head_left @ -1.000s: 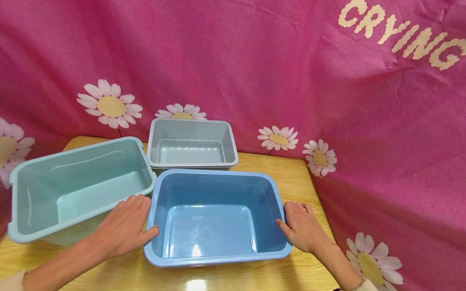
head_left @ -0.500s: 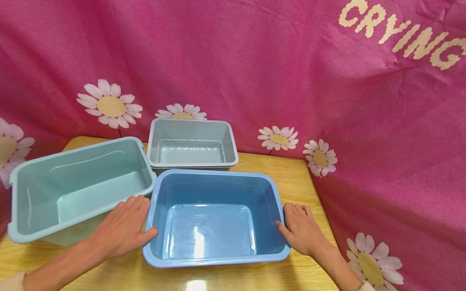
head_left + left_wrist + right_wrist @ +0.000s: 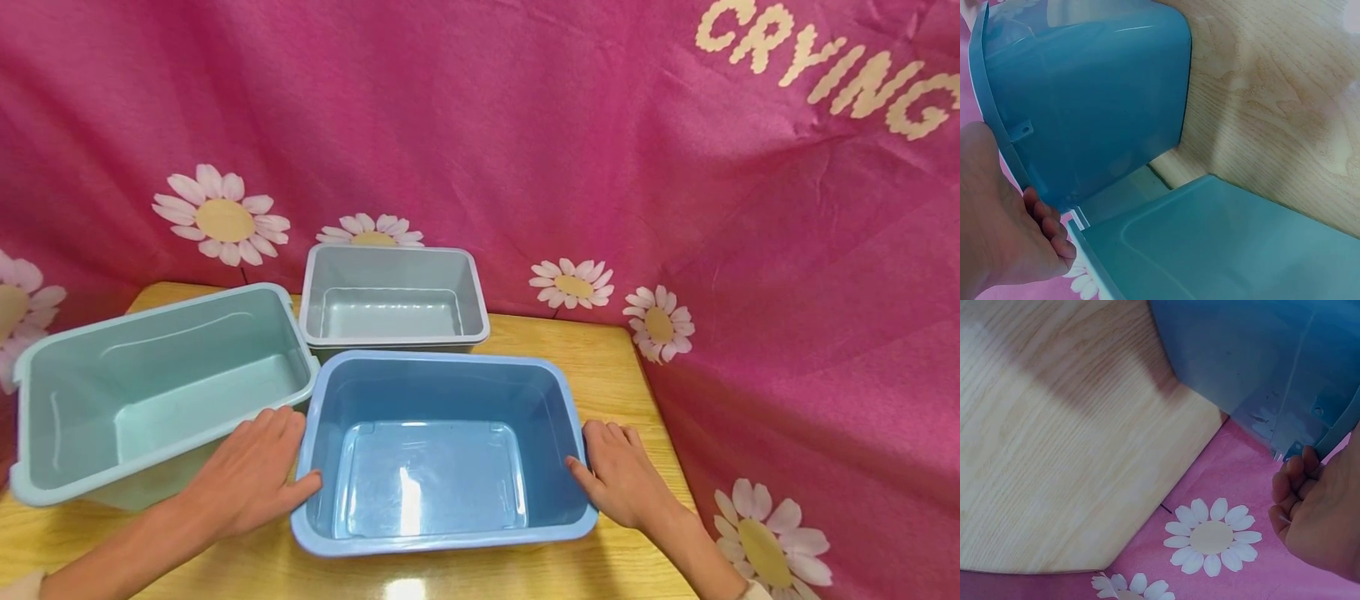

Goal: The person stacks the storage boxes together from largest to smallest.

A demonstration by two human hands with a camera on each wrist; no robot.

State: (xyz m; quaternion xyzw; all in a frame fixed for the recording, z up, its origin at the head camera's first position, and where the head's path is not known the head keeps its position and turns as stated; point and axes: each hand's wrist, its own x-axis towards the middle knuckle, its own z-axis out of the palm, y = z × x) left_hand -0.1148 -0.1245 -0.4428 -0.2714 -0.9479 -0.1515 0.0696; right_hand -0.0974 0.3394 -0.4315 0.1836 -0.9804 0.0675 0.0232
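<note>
A blue plastic storage bin (image 3: 431, 546) stands upright on the wooden table, its bare inside facing up. My left hand (image 3: 251, 471) grips its left rim, thumb over the edge and fingers curled below it outside. At the opposite end my right hand (image 3: 622, 475) holds the right rim the same way, thumb inside. Both wrist views show fingers bent under the rim: the left hand (image 3: 1013, 225) beside the bin's wall (image 3: 1097, 94), and the right hand (image 3: 1319, 506) by the other end wall (image 3: 1241, 362).
Left of the blue bin stands a green bin (image 3: 172, 454), close to my left hand. Behind it are grey bins (image 3: 393, 340), apparently nested. The wooden table (image 3: 570, 342) ends at a pink daisy-printed cloth (image 3: 750, 292) at the back and right.
The blue bin has shifted very slightly left, both hands staying on its rims. Glare on its floor has lengthened. The head view has drifted a little.
</note>
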